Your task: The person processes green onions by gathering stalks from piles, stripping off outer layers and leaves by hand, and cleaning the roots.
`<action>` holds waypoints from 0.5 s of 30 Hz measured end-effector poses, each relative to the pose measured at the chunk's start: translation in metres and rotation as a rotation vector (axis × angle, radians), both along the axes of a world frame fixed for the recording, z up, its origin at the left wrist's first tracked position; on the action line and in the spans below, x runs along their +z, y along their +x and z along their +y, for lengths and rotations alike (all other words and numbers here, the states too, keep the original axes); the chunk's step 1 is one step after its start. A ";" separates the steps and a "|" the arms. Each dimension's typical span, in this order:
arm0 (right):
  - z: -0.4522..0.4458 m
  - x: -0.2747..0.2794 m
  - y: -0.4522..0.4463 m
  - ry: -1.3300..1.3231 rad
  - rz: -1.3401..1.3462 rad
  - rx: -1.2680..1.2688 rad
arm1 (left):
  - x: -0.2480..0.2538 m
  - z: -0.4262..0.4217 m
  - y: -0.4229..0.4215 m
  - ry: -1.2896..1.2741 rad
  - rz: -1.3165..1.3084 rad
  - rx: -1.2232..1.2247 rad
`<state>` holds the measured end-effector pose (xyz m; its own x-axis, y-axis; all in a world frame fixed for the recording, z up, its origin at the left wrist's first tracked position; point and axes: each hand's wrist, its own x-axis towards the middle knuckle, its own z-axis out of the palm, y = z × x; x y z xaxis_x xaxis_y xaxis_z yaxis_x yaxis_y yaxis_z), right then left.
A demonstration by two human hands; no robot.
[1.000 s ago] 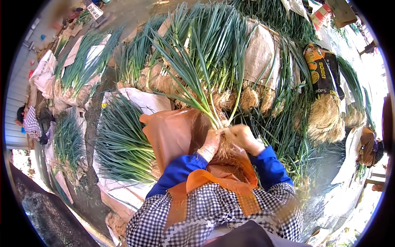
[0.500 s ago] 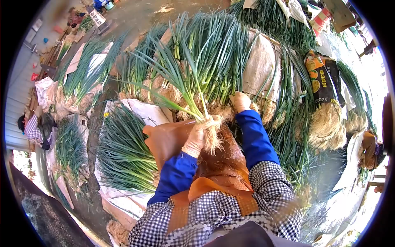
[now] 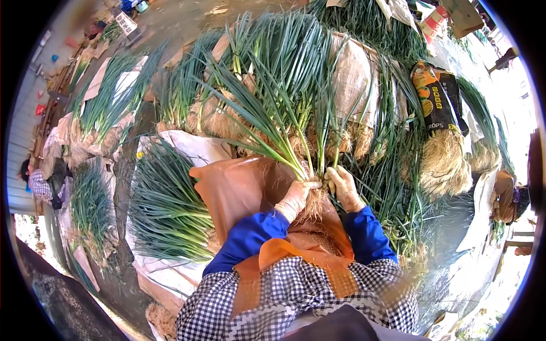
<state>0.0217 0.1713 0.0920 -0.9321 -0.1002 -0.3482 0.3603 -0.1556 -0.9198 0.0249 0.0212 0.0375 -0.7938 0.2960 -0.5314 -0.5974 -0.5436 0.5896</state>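
Note:
Several green onions (image 3: 284, 149) are gripped near their roots by my left hand (image 3: 294, 196), over my lap; their leaves point up and away to the left. Close beside it, my right hand (image 3: 343, 188) is closed on a few more stalks (image 3: 330, 136), whose leaves stand nearly upright. Pale roots (image 3: 314, 208) hang between the hands, above an orange-brown apron (image 3: 227, 181). Just beyond lies a large pile of green onions (image 3: 290, 68) with its root ends facing me. My fingertips partly hide where the stalks are held.
To the left, a heap of green onions (image 3: 165, 204) lies on a pale sheet (image 3: 199, 144). A black and orange bag (image 3: 430, 99) covers a rooted bundle (image 3: 443, 162) at the right. Another person (image 3: 41, 184) is at the far left, and one more (image 3: 506, 196) at the far right.
My right hand has come back from the pile beyond with stalks in its fingers and is now beside my left hand. The left hand has shifted slightly right and down with its bunch.

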 end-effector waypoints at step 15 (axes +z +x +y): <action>-0.002 0.019 -0.037 0.764 0.046 0.179 | 0.005 -0.005 0.006 -0.056 0.072 0.083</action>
